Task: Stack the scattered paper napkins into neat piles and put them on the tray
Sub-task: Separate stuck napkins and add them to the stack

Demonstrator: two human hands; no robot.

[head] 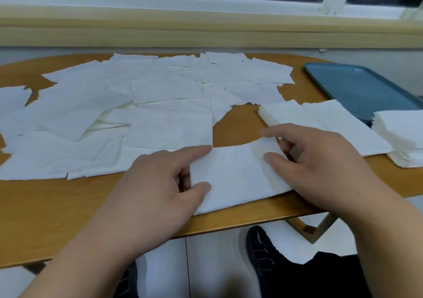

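Currently squaring a napkin stack (233,174) on the table (68,206), gripped at either end by left hand (160,183) and right hand (320,160); next, lift it level onto the blue tray (357,87).

Both forearms are bare down to the left hand (160,183) and the right hand (320,160). The feet wear black shoes (263,259), and dark trousers (332,277) cover the right leg.

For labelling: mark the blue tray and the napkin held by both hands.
blue tray (359,89): head view, perforated floor.
napkin (231,174): head view, its bare middle.
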